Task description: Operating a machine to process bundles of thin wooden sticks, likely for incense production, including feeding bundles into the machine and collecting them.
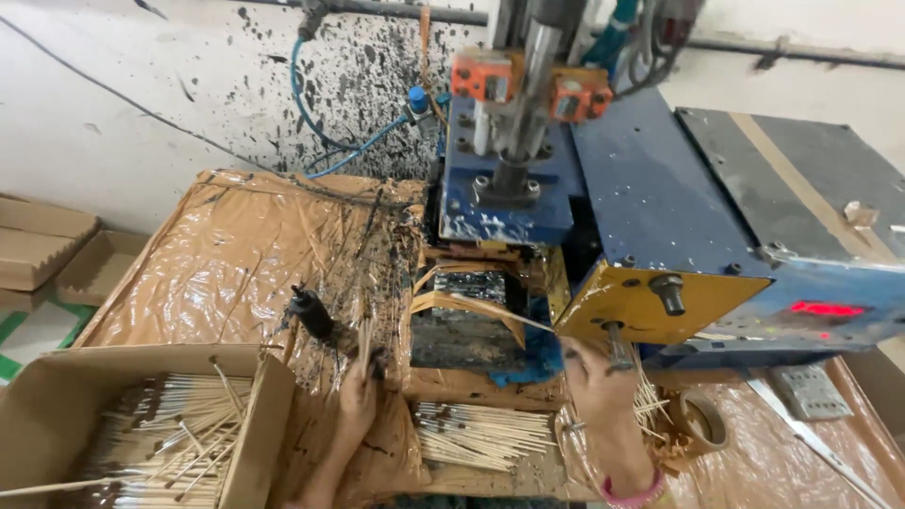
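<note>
Fingers of the left hand (358,394) pinch a few thin sticks (366,341), tips up toward the blue machine (650,198). Right hand (596,377) is closed around a loose bundle of sticks (645,396) under the yellow plate (650,300). Both forearms rise from below, wrists bent upward. Best to keep the sticks straight and aligned. More sticks lie in a pile (481,435) between the hands and in the cardboard box (141,358) at left.
</note>
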